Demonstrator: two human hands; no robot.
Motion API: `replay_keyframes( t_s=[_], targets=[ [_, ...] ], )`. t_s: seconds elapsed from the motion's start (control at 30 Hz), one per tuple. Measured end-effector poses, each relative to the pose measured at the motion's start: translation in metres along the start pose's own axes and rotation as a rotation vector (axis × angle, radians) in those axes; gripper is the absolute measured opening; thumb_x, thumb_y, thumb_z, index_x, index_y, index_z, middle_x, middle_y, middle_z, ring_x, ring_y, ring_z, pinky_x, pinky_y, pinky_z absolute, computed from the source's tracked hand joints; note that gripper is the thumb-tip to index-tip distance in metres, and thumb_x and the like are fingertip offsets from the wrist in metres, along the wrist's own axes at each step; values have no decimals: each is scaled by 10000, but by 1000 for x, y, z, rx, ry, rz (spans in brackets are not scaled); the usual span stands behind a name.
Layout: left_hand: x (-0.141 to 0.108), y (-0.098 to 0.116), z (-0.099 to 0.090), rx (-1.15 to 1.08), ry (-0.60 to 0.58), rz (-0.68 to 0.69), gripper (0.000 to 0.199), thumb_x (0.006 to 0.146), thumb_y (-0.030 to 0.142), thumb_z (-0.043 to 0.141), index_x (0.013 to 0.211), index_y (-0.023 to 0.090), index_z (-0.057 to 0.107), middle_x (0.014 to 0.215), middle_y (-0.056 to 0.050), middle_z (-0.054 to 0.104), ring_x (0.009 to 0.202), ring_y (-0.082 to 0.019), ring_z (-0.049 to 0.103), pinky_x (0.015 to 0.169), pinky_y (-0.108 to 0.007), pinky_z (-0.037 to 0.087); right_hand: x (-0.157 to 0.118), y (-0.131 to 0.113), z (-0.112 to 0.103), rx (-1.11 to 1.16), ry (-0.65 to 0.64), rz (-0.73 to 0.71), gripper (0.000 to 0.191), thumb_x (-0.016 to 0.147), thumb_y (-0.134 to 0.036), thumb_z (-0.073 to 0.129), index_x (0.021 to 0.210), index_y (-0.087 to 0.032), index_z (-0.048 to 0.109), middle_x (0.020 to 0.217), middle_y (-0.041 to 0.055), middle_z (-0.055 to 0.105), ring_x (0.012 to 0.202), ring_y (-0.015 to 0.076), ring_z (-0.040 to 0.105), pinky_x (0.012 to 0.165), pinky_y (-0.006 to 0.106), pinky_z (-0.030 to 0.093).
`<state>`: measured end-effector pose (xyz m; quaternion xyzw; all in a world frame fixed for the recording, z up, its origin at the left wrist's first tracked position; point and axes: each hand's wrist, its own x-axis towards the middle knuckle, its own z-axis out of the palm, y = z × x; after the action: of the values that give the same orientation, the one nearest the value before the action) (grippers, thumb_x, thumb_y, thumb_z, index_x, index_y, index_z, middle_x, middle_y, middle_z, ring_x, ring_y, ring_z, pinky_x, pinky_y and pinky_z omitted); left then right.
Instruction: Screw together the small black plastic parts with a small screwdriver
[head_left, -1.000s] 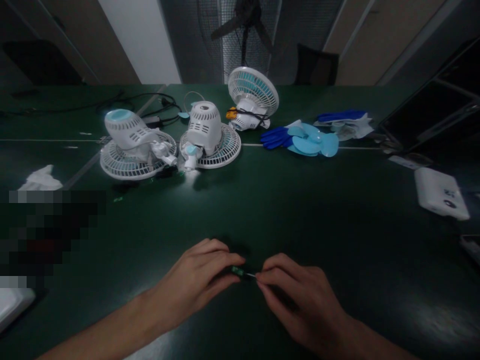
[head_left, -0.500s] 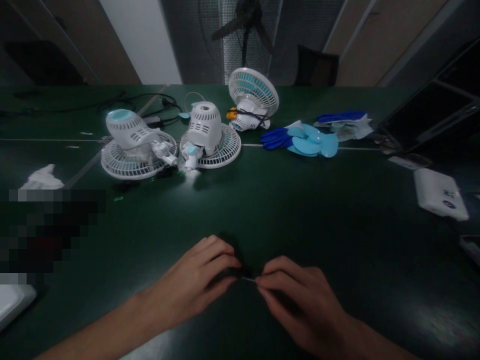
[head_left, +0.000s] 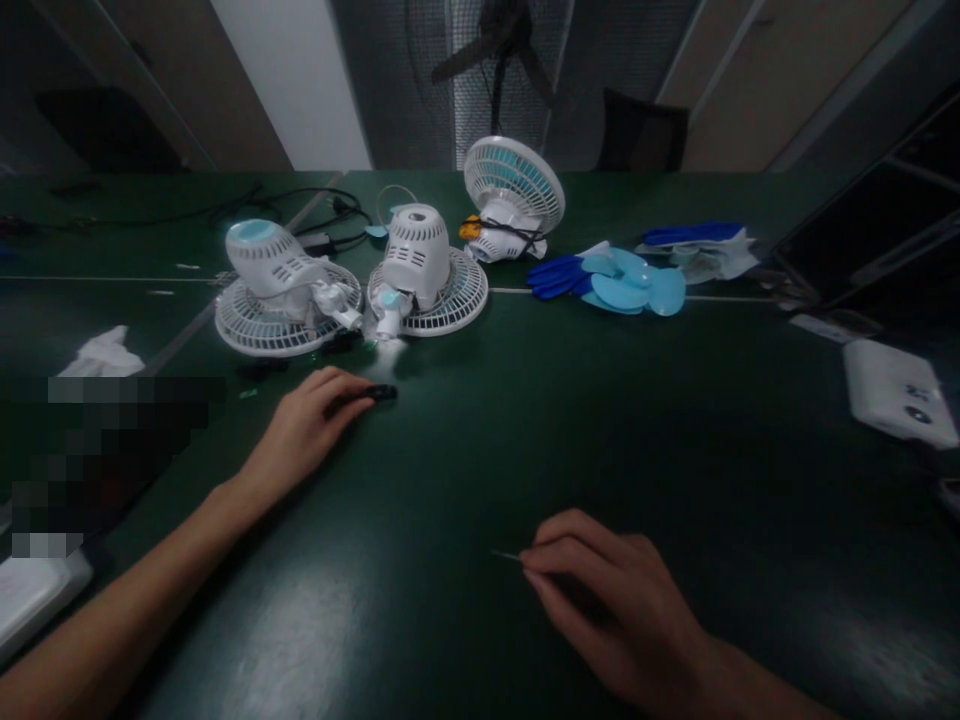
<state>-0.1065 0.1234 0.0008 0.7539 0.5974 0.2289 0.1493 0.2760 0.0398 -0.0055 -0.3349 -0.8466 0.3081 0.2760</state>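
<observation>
My left hand (head_left: 311,420) pinches a small black object (head_left: 382,393) between thumb and fingers, low over the green table (head_left: 420,480) and just in front of the fans. My right hand (head_left: 615,600) is closed on a thin, pale pin-like piece (head_left: 506,555) whose tip points left. Two white fans lie face down beyond my left hand, one at the left (head_left: 289,290) and one beside it (head_left: 420,265). A third white fan (head_left: 514,195) rests tilted behind them, a dark cord wrapped round its base.
Right of the fans lie blue gloves (head_left: 555,277), light blue fan blades (head_left: 626,282) and another glove pair (head_left: 694,235). A white box (head_left: 900,393) sits at the right. Crumpled white paper (head_left: 105,352) and a white object (head_left: 37,600) are at the left, and black cables (head_left: 262,200) run behind.
My left hand has moved away from my right hand, forward and to the left, carrying the black object. My right hand has stayed nearly in place with the thin piece.
</observation>
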Motion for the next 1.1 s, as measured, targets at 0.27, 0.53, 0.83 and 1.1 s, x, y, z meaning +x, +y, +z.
replay_keyframes(
  t_s=[0.27, 0.53, 0.83, 1.1],
  targets=[
    [4, -39, -36, -69, -191, -71, 500, 949, 556, 664, 1354, 263, 660, 1250, -77, 689, 1048, -254, 677, 849, -348, 575, 2, -1, 1, 38, 69, -28, 170, 988, -102, 587, 1087, -223, 655, 969, -3, 684, 703, 81, 650, 578, 225, 446],
    [0, -47, -46, -40, -193, -123, 410, 912, 590, 679, 1097, 233, 759, 1117, -77, 737, 942, -244, 706, 804, -341, 581, 0, 1, 3, 42, 53, -7, 178, 997, -107, 586, 1102, -232, 657, 981, -1, 681, 718, 89, 644, 587, 235, 438],
    [4, -7, -29, -216, 66, -246, 465, 865, 607, 736, 1093, 201, 742, 1078, -71, 766, 930, -247, 719, 799, -327, 572, 0, 1, 3, 46, 50, 3, 184, 985, -104, 604, 1098, -239, 658, 986, -5, 685, 726, 87, 655, 591, 234, 439],
    [5, -12, -13, -76, 69, -192, 493, 887, 612, 715, 1170, 209, 732, 1028, -60, 725, 769, -190, 628, 634, -287, 481, -1, 1, 4, 38, 43, 18, 182, 988, -104, 595, 1090, -242, 659, 991, -2, 685, 733, 93, 660, 600, 243, 439]
  ],
)
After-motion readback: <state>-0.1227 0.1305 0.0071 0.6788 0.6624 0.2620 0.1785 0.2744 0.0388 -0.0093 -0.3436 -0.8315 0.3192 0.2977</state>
